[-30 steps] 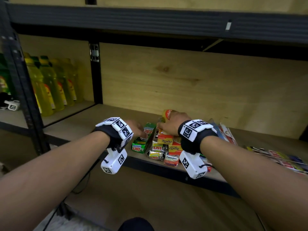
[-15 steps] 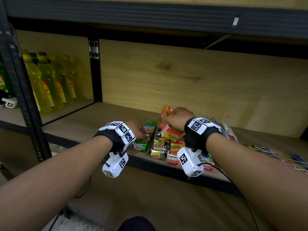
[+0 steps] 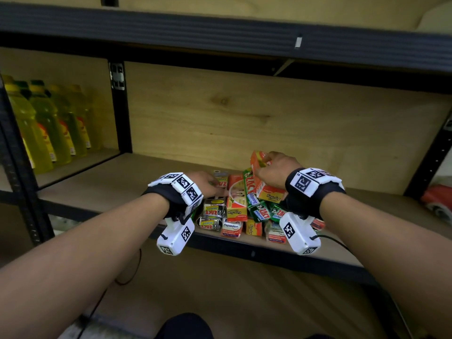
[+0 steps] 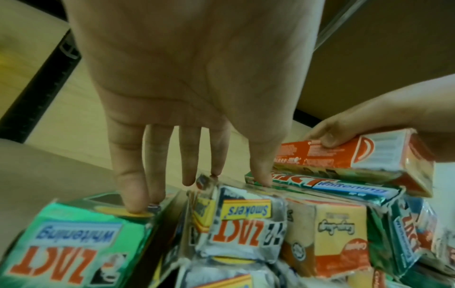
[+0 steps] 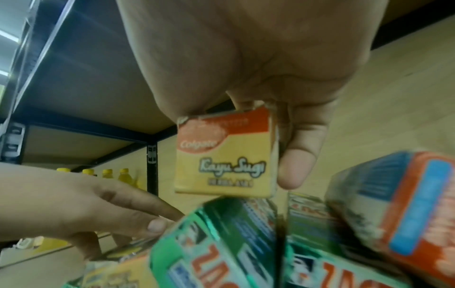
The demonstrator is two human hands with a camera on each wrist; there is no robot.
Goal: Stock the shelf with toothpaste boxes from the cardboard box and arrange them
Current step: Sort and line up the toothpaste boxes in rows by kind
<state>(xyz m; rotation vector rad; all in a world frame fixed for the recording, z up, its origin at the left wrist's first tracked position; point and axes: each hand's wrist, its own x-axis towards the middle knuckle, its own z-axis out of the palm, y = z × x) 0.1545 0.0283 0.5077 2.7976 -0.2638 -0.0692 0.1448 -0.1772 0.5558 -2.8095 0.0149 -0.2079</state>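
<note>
A loose pile of toothpaste boxes (image 3: 234, 216) lies at the front of the wooden shelf board (image 3: 110, 189). My right hand (image 3: 276, 171) grips an orange and yellow Colgate box (image 3: 269, 192), tilted and lifted over the pile; thumb and fingers clamp its sides (image 5: 225, 155). Beneath it lies a green Zact box (image 4: 332, 187). My left hand (image 3: 208, 183) reaches over the pile's left side with straight fingers (image 4: 189, 155). Its fingertips rest on a green Zact Whitening box (image 4: 74, 233) and by a silver Zact Smokers box (image 4: 243, 220).
Yellow bottles (image 3: 49, 126) stand in the bay to the left, behind a black upright post (image 3: 119, 106). A dark shelf beam (image 3: 220, 28) runs overhead. A red object (image 3: 437, 199) sits at the far right. Bare board lies left of and behind the pile.
My right hand has raised the orange box off the pile and tilted it, uncovering green boxes below. My left hand has slid right onto the boxes.
</note>
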